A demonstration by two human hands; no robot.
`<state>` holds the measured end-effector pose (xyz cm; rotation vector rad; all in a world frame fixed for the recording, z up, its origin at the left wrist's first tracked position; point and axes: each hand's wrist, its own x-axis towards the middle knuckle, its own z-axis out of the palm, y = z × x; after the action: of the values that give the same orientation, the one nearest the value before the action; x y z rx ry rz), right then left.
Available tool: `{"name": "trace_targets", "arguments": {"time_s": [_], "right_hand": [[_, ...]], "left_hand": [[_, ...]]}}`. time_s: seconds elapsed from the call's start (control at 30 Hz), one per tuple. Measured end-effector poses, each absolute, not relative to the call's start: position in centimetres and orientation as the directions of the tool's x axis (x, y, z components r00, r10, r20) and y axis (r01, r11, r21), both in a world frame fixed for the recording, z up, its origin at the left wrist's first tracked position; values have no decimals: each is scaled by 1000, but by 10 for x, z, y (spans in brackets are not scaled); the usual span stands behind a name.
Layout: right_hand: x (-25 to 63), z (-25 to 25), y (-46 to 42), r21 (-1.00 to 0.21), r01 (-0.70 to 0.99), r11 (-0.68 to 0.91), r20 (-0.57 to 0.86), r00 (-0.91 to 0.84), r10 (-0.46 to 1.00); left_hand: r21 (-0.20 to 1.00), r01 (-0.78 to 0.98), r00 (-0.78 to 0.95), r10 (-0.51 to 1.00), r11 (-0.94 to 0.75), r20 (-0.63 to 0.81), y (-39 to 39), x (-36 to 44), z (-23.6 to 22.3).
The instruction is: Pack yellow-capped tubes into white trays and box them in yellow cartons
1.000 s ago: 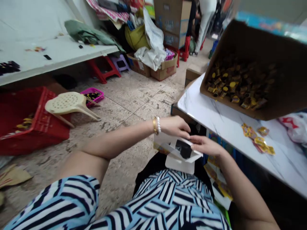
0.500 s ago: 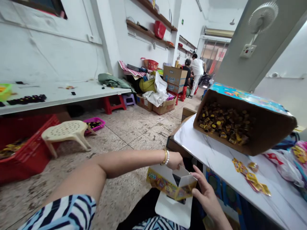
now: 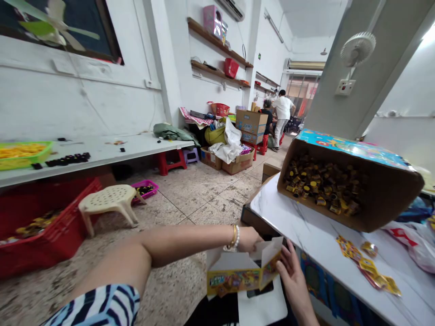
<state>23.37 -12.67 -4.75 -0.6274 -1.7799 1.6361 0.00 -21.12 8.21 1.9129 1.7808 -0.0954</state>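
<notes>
Held in front of me is an opened, flattish printed carton (image 3: 234, 276), yellow on its outer side and white inside, with its flaps standing up. My left hand (image 3: 249, 239) grips its upper edge, a gold bangle and a pearl bracelet on the wrist. My right hand (image 3: 294, 281) holds its right flap from the side. Beneath the carton lie a white card (image 3: 263, 305) and a dark flat object (image 3: 260, 290), partly hidden. On the marble-top table (image 3: 306, 231), a tilted cardboard box (image 3: 350, 213) holds many small gold-and-yellow packets. Several loose foil sachets (image 3: 367, 267) lie nearby.
A long white table (image 3: 102, 149) runs along the left wall, with a green tray (image 3: 23, 155) on it. A red crate (image 3: 41, 222), plastic stool (image 3: 108, 201) and pink tray (image 3: 144, 189) sit on the floor. Cartons and bags stand beyond; a co-worker (image 3: 282, 115) stands at the back.
My head has lifted, showing more of the room. The carton has turned its printed side toward me and opened wider, its flaps now spread between my hands.
</notes>
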Motion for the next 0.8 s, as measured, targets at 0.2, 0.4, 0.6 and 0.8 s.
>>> {"name": "trace_targets", "arguments": {"time_s": [0.2, 0.4, 0.6, 0.8], "right_hand": [[228, -61, -130, -974, -90, 206, 209, -695, 688], [229, -33, -135, -918, -180, 353, 376, -676, 634], [240, -15, -147, -918, -122, 377, 356, -671, 650], [233, -8, -152, -866, 36, 499, 316, -734, 602]], "left_hand": [[88, 996, 34, 913, 2, -407, -220, 18, 68], [116, 982, 184, 899, -149, -398, -229, 13, 88], [265, 956, 229, 878, -123, -420, -230, 0, 80], [329, 939, 245, 867, -101, -433, -224, -2, 79]]}}
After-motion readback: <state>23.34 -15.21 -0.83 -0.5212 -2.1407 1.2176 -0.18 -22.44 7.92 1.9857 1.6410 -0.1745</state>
